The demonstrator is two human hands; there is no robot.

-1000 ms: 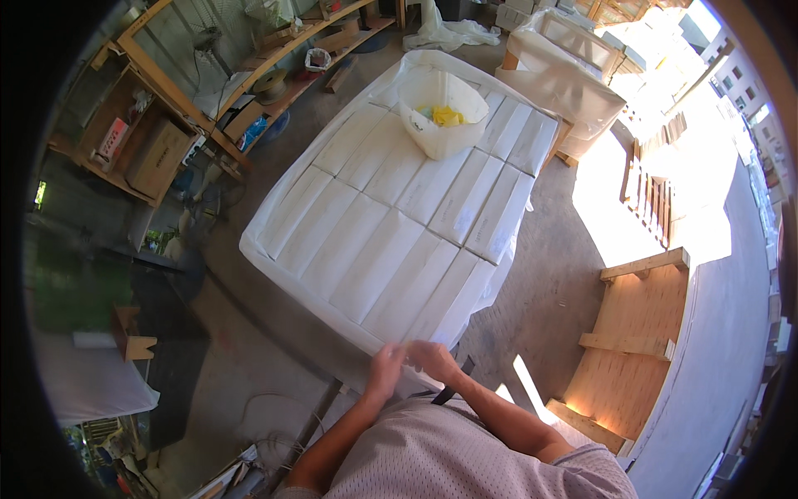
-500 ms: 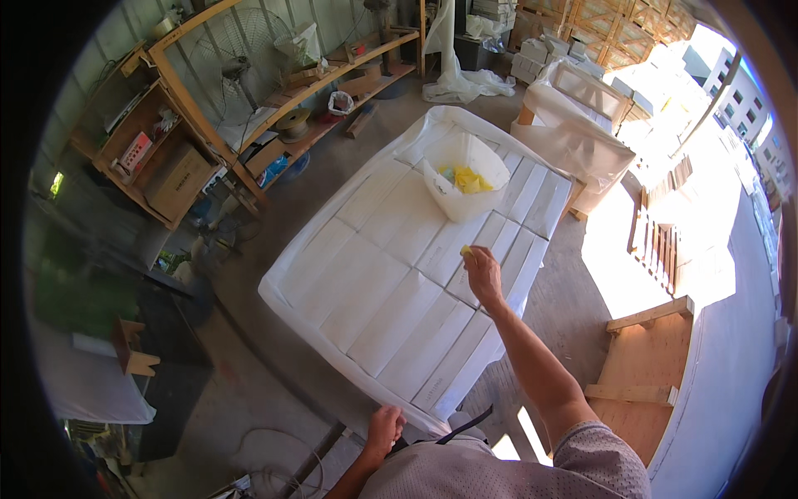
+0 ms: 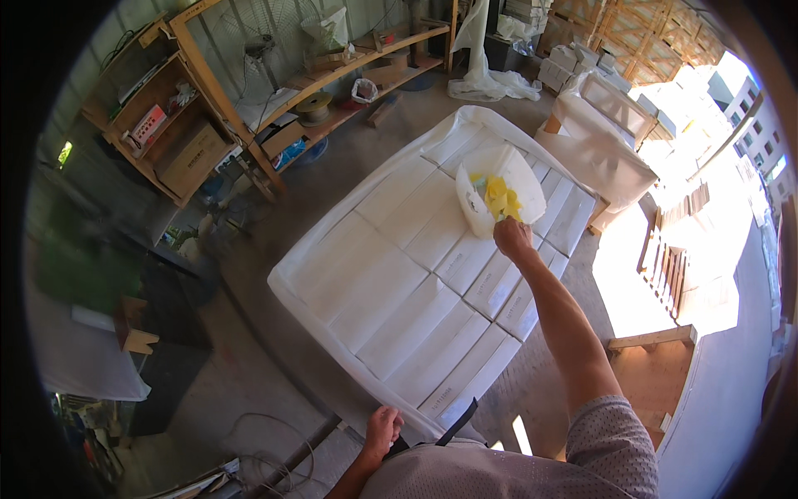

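A white plastic bin (image 3: 475, 206) stands on the far half of a stack of white boxes (image 3: 391, 287). Crumpled yellow pieces (image 3: 500, 198) and some pale green ones lie inside the bin. My right hand (image 3: 514, 238) is at the bin's near rim with its fingers closed; the fingertips are beside the yellow pieces, and what they grip is hidden. Near my waist, by the stack's near edge, my left hand (image 3: 383, 427) is curled closed, with nothing showing in it. A black strap (image 3: 457, 422) hangs at my front.
Clear plastic sheeting (image 3: 328, 320) edges the box stack. Wooden shelves (image 3: 332, 71) with a wire spool (image 3: 314, 109) line the wall at far left. A plastic-wrapped crate (image 3: 594, 145) stands beyond the stack's right corner. A wooden crate frame (image 3: 652, 366) is at my right.
My right hand has moved forward from above the boxes to the bin's rim; the yellow piece in it no longer shows separately. The view has shifted and turned slightly. My left hand stays curled.
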